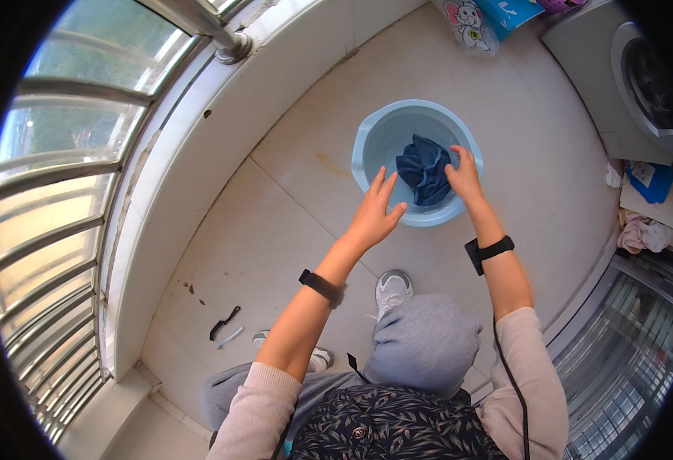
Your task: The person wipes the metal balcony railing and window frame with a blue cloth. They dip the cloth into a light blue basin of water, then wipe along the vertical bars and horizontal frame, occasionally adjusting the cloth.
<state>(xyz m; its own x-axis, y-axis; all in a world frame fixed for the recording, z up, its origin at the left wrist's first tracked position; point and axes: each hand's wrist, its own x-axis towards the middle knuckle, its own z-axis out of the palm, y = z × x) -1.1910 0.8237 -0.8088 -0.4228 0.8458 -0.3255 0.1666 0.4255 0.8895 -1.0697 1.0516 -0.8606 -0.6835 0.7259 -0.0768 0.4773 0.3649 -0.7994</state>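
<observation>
A light blue plastic basin (412, 104) stands on the tiled floor in front of me. Inside it lies a crumpled dark blue cloth (424, 172), bunched up and wet-looking. My left hand (378, 211) hovers over the basin's near left rim, fingers spread and holding nothing. On the other side, my right hand (465, 175) reaches over the right rim with thumb and fingers apart. Its thumb is close to the cloth's right edge; whether they touch is hard to tell. Each of my wrists wears a black strap.
A black-handled brush (225, 323) and a small pale brush-like item (231, 337) lie on the floor at left. A front-loading washing machine (618, 80) stands at upper right, near a printed plastic bag (470, 26). A barred window (77, 167) runs along the left; a glass door (624, 345) is at lower right.
</observation>
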